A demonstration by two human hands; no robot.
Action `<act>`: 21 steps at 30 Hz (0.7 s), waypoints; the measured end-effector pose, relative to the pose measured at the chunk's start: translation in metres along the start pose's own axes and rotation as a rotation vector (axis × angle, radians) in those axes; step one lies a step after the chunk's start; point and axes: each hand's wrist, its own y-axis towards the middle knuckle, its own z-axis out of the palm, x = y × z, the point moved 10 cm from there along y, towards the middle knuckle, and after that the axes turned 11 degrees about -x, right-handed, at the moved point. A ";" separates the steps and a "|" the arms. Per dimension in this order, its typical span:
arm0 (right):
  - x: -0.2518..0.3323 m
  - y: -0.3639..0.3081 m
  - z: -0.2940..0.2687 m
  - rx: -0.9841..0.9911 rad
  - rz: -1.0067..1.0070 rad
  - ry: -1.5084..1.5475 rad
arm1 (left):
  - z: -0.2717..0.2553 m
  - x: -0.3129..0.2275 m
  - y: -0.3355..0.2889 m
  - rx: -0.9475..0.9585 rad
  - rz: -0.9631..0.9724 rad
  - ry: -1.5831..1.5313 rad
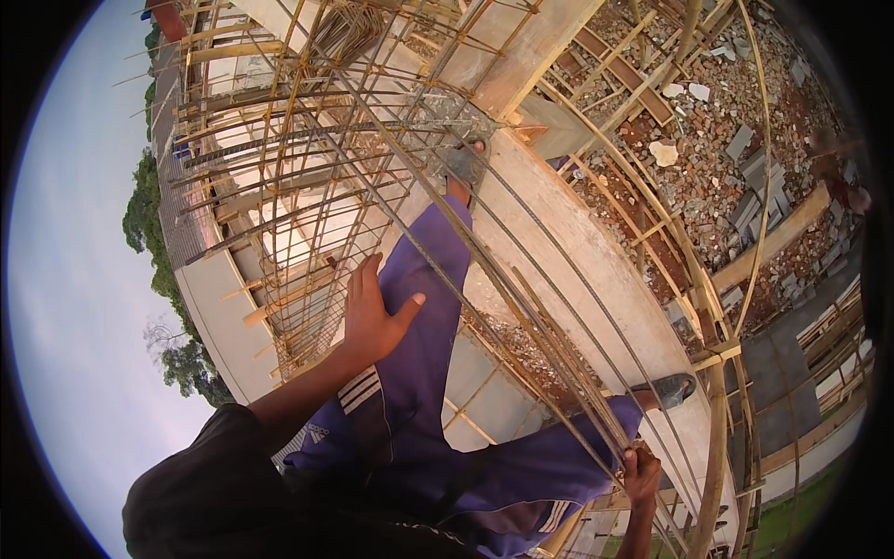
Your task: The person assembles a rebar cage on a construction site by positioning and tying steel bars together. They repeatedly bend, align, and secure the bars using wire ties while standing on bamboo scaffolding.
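Long steel reinforcing bars (pixel 575 366) slant across the picture from upper left to lower right, passing over my legs. Near their lower end my right hand (pixel 641 473) is closed around one or more of them; exactly how many cannot be made out. My left hand (pixel 374 315) is raised over my thigh, its fingers extended and thumb apart, with nothing in it. A tied cage of rusty bars (pixel 289 191) stands just beyond the left hand. My sandalled feet are planted wide apart on a pale formwork ledge (pixel 559 224), one far, one to the right.
Bent bars lie in a bundle (pixel 349 37) at the top. An upright formwork panel (pixel 521 56) stands beyond my far foot. Bamboo poles (pixel 715 456) edge the ledge on the right, above a drop to brick rubble (pixel 652 149). Another gap lies between my legs.
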 end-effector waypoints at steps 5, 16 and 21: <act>0.001 0.014 -0.021 -0.015 0.053 -0.044 | 0.054 0.036 0.002 0.278 -0.403 -0.182; -0.002 0.018 -0.048 -0.145 0.003 -0.025 | 0.162 -0.323 -0.139 0.848 1.171 -0.021; -0.004 0.020 -0.047 -0.118 0.116 -0.062 | 0.185 -0.341 -0.130 0.685 1.339 -0.377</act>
